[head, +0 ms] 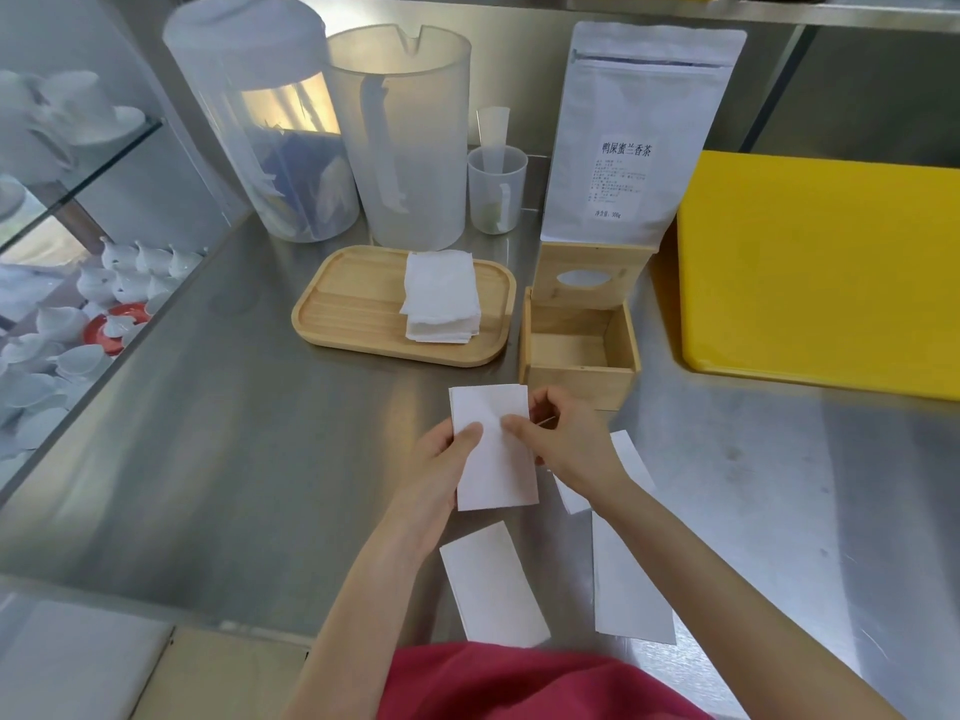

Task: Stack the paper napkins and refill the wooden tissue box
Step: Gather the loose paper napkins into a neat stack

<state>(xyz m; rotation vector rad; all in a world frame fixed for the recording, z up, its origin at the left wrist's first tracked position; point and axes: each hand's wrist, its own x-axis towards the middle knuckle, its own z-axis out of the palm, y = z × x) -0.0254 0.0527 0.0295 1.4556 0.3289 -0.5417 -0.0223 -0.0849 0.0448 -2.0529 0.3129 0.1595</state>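
A white folded paper napkin is held above the steel counter by both hands. My left hand pinches its left edge and my right hand grips its right edge. Three more napkins lie flat on the counter: one near the front edge, one to its right, and one partly hidden under my right wrist. The wooden tissue box stands open and empty just beyond my hands, its lid with an oval hole tilted up behind it.
A wooden tray holds a stack of white cloth-like squares. Behind stand two translucent pitchers, a small measuring cup and a white tea pouch. A yellow board lies right. Glass shelves with white cups are left.
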